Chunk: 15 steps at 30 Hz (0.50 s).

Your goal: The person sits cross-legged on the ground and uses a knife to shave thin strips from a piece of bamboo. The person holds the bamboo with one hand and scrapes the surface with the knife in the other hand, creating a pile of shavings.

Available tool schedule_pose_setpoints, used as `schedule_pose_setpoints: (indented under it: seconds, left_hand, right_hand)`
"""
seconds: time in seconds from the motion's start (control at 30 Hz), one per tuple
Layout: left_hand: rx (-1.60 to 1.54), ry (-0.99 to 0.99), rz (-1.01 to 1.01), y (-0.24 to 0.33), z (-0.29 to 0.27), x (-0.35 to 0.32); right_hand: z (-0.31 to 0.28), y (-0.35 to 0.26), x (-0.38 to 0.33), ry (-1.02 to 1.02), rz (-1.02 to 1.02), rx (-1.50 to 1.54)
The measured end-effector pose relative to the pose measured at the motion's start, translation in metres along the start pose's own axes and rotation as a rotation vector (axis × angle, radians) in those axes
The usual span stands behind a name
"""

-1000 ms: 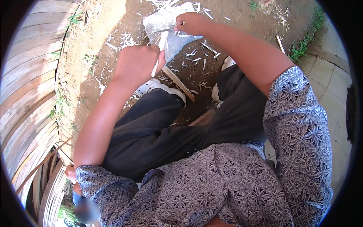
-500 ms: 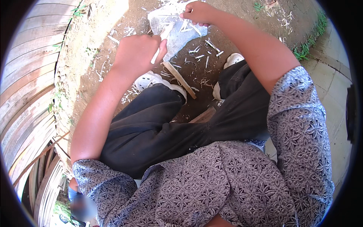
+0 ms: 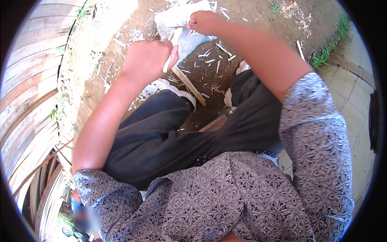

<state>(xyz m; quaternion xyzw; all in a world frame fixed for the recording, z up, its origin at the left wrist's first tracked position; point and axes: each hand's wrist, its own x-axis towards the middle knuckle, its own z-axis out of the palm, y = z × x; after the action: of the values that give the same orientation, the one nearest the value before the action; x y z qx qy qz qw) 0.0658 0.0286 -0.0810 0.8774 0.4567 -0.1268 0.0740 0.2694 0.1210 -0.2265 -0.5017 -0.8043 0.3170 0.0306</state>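
Observation:
Closed in a fist, my left hand (image 3: 146,59) grips a pale whittled wooden stick (image 3: 167,63), one end showing below the thumb and the rest running up past the fingers. My right hand (image 3: 203,23) is shut on a knife; its thin blade (image 3: 176,27) points left, across the upper part of the stick. The knife's handle is hidden in the fingers. Under both hands lies a flat whitish-blue piece (image 3: 191,45), perhaps plastic or stone, with shavings on it. A longer wooden strip (image 3: 189,86) slants from its lower edge toward the ground between my feet.
Curled wood shavings (image 3: 207,54) litter the brown soil. My white shoes (image 3: 169,88) stand either side of the wooden strip. Stacked planks (image 3: 30,72) line the left, pale paving (image 3: 342,88) the right. A blurred person (image 3: 86,220) shows at lower left.
My right hand has moved left and slightly down, bringing the knife blade across the stick. My left hand still grips the stick and has barely shifted.

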Motion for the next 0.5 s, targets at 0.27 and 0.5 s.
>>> schedule_pose_setpoints:
  seconds: [0.27, 0.5]
  left_hand:
    - [-0.025, -0.016, -0.019, -0.004, 0.0, -0.003]
    - [-0.034, -0.018, 0.053, 0.002, 0.011, -0.013]
  right_hand:
    - [0.011, 0.001, 0.007, -0.029, 0.156, 0.009]
    - [-0.04, -0.008, 0.001, -0.219, 0.241, 0.241]
